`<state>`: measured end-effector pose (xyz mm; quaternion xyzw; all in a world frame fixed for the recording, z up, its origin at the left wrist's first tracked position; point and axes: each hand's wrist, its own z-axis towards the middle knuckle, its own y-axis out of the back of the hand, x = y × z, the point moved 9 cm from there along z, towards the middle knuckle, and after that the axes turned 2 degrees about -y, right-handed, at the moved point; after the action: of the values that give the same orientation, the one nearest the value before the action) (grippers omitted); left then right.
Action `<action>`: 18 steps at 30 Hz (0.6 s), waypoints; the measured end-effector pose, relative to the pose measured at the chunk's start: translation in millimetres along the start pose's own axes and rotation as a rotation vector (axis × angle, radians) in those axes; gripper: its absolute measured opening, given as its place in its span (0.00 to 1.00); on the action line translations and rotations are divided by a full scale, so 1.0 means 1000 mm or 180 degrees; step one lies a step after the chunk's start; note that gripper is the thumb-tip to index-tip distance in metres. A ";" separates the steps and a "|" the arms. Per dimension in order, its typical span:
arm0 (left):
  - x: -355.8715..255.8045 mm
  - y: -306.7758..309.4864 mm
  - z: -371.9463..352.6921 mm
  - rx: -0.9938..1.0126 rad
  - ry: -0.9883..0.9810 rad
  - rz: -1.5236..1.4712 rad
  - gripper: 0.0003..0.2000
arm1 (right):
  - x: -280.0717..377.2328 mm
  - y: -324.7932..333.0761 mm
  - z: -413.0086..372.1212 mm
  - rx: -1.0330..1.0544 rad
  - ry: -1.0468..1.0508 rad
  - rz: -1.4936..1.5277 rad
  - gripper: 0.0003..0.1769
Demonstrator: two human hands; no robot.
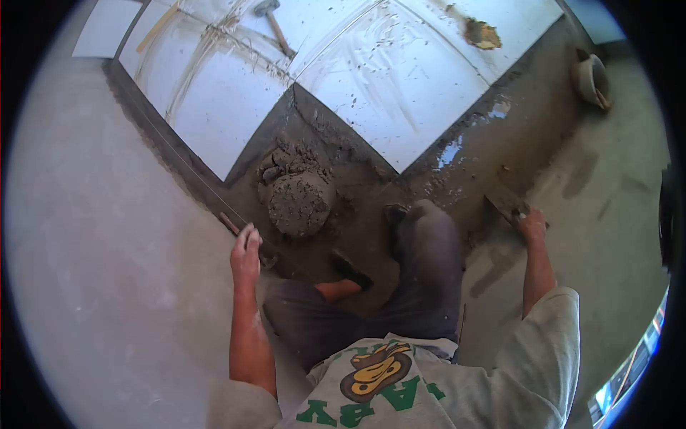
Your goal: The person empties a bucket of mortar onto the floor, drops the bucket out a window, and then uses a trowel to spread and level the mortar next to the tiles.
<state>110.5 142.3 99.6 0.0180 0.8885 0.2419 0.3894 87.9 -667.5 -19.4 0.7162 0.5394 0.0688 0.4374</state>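
Between knees (431, 232) and tiles (361, 96), mortar heap (300, 204); beyond, mallet (275, 25), bucket (589, 80).

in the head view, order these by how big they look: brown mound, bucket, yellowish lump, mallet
1. brown mound
2. bucket
Unsure below that: the yellowish lump looks wider, the mallet longer but thin, so I won't rank them.

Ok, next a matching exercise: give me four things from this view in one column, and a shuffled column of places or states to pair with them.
1. Mallet
2. Trowel
3. Bucket
4. Heap

A. Brown, between the tiles and the legs
B. In the right hand
C. Lying on the tiles
D. Far right, past the right hand

Pairs: 1-C, 2-B, 3-D, 4-A
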 end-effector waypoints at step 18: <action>0.089 0.036 0.110 -0.1234 -0.1321 -0.0614 0.21 | 0.027 -0.043 0.035 -0.0169 -0.0436 -0.0096 0.25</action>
<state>120.3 239.8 -8.7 -0.0921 0.7248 0.3602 0.5801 88.7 -662.6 -81.2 0.6992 0.5170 0.0273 0.4931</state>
